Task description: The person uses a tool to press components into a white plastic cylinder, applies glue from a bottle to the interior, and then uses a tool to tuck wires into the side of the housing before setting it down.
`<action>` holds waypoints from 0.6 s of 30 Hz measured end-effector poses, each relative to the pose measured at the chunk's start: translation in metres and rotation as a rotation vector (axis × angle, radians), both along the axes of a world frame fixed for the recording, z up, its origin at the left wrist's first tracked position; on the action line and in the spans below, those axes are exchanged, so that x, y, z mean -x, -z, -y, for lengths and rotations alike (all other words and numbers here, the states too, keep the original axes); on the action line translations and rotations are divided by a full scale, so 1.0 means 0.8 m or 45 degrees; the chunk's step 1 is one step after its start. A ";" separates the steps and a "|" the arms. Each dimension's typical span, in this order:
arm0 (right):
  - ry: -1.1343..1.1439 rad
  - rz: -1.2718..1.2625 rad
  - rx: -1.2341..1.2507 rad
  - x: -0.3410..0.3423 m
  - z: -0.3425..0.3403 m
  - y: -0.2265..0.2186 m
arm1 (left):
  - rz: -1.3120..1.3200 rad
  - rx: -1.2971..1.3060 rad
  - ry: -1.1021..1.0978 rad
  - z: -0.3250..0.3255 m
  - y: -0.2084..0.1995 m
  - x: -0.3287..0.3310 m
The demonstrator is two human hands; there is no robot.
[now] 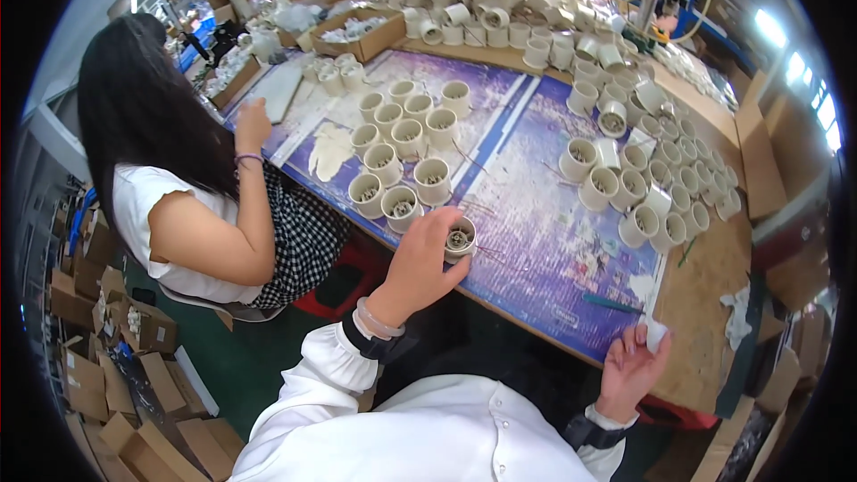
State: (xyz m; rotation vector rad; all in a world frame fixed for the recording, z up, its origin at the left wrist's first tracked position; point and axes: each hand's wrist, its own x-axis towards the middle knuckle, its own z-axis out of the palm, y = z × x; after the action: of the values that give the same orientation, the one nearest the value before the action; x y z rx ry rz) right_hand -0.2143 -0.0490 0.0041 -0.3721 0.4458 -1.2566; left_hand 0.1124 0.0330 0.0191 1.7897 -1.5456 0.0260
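Observation:
My left hand wraps its fingers and thumb round a cream cylindrical cup near the table's front edge. Metal parts show inside that cup, and thin wires trail from it to the right. At the front right, my right hand pinches a small soft white piece; whether it is putty or tissue I cannot tell. Just beyond it lies a slim teal tool, beside a white smear on the table. Several similar cups stand in rows past my left hand.
More cups crowd the right side and pile up at the back. A flattened white patch lies on the purple table cover. A co-worker sits close on my left. Cardboard boxes fill the floor at left.

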 end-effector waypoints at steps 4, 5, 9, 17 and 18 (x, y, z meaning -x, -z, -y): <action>0.141 0.000 -0.014 0.029 0.006 0.017 | 0.234 0.065 -0.092 0.022 0.000 -0.001; 0.180 -0.066 0.018 0.034 0.007 0.015 | 0.359 0.056 -0.138 0.027 0.000 -0.003; 0.272 -0.304 0.150 0.065 0.014 0.012 | 0.631 0.073 -0.304 0.044 -0.002 -0.004; 0.359 -1.138 0.396 0.121 0.047 0.008 | 0.224 0.289 0.090 0.032 0.015 0.040; 0.466 -1.423 0.429 0.112 0.041 -0.003 | 0.231 0.295 0.081 0.031 0.019 0.044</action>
State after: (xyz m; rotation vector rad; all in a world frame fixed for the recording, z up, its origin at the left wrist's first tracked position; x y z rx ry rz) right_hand -0.3038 -0.0821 0.0064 -1.3457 1.2929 -1.3918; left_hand 0.0774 0.0079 0.0039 1.5897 -1.6519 0.3314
